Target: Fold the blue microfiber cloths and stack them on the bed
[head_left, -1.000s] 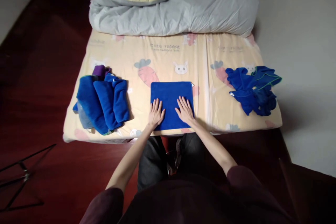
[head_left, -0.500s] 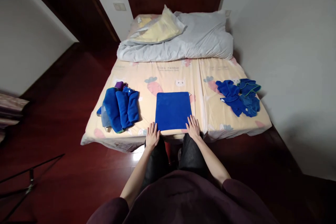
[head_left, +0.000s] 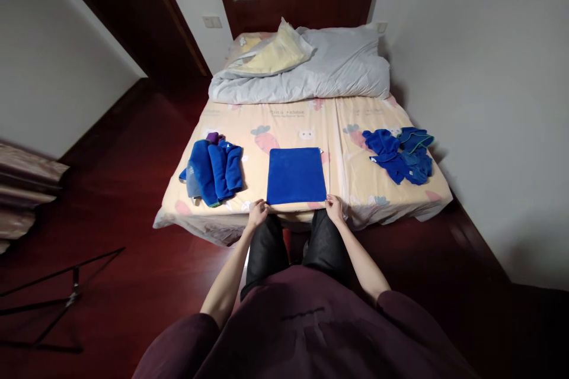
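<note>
A square blue towel (head_left: 297, 175) lies flat on the bed, close to its front edge, with a small white tag at the far right corner. My left hand (head_left: 258, 213) pinches the towel's near left corner. At the near right corner, the fingers of my right hand (head_left: 333, 208) are closed on the same towel. To the left lies a pile of rolled or folded blue cloths (head_left: 216, 170) with purple and grey pieces. Off to the right is a crumpled heap of blue cloths (head_left: 400, 155), one with green edging.
The bed (head_left: 249, 124) wears a cream sheet with carrot and rabbit prints. A grey quilt (head_left: 347, 65) and a yellow pillow (head_left: 284, 50) lie at the headboard. Black tripod legs (head_left: 73, 293) stand on the floor at left, near a curtain (head_left: 31, 183).
Both hands went from lying flat with fingers spread on the towel's near corners to pinching those corners. The towel still lies flat. The camera view has shifted slightly.
</note>
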The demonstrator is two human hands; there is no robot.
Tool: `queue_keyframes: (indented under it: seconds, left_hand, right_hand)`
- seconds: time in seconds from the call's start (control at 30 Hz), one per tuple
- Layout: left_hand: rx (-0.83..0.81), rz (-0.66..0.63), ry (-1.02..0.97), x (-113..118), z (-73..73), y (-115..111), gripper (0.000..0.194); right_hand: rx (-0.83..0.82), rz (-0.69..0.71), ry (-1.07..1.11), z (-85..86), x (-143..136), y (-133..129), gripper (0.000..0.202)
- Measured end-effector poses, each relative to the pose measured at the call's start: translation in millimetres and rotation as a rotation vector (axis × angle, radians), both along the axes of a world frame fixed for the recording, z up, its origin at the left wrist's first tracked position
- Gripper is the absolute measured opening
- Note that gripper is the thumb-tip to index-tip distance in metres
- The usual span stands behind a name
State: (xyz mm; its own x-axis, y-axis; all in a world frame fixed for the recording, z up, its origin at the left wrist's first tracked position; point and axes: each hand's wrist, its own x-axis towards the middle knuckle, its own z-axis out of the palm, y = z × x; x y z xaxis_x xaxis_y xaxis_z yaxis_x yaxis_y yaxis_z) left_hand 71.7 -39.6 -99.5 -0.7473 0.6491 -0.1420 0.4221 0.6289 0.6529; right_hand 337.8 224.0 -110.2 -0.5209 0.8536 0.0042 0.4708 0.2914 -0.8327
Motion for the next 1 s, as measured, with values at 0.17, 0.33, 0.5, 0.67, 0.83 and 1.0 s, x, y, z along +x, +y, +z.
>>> queue_keyframes:
  seconds: [0.17,0.33,0.5,0.67,0.83,1.0]
  left_hand:
    - [-0.044,0.052,0.005,-12.4,5.5,8.1,0.035]
    - [-0.075,0.110,-0.053,-20.2,6.5,13.0,0.031]
    - [-0.073,0.166,-0.122,-16.0,7.1,17.3,0.031]
    - [-0.055,0.205,-0.176,-10.9,7.8,17.8,0.030]
    - [-0.018,0.217,-0.210,-9.9,7.3,10.9,0.035]
    - [0.017,0.209,-0.240,-9.2,6.8,2.7,0.037]
  right_hand:
    - [-0.071,-0.023,-0.075,-3.3,-7.4,13.7,0.026]
    - [-0.207,-0.008,-0.085,1.9,-11.5,26.6,0.015]
    - [-0.256,0.032,-0.077,5.5,-11.0,31.5,0.016]
    - [-0.285,0.077,-0.060,4.6,-10.4,33.9,0.014]
    - [-0.280,0.104,-0.072,3.9,-6.2,35.1,0.021]
    - [-0.314,0.123,-0.076,7.1,-0.7,34.2,0.032]
